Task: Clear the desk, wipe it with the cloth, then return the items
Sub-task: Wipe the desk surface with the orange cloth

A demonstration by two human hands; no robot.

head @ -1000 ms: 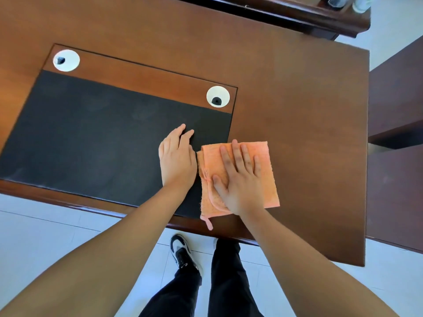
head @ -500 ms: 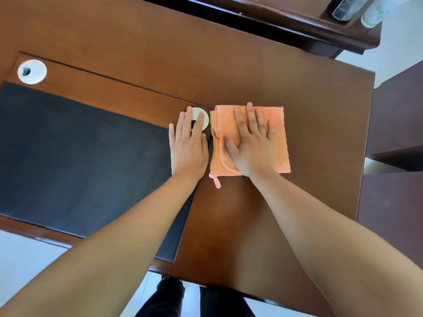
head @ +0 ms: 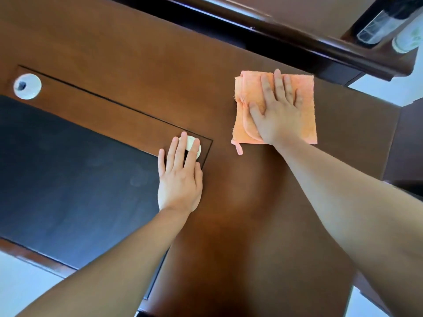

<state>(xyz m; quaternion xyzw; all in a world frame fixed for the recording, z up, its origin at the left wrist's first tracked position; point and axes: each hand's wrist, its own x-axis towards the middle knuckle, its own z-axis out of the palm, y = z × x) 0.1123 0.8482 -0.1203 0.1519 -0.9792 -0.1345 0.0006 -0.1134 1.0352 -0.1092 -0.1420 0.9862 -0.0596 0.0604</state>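
**Flat palms on a brown surface, cloth at the far right**

Two bare forearms reach in from the near edge over the brown wooden surface (head: 142,53). The left hand (head: 179,179) lies palm down, fingers straight and close together, holding nothing. Its heel rests at the right edge of the black inset mat (head: 68,168), and its fingertips cover part of a white round grommet (head: 191,144). A second white grommet (head: 27,86) sits well apart at the far left of the inset panel. Farther out and to the right, the right hand (head: 278,110) presses flat with fingers spread on the folded orange cloth (head: 307,115), which lies on the bare wood near the far edge. Beyond it, on a dark shelf (head: 297,30), stand two blurred containers (head: 384,21).
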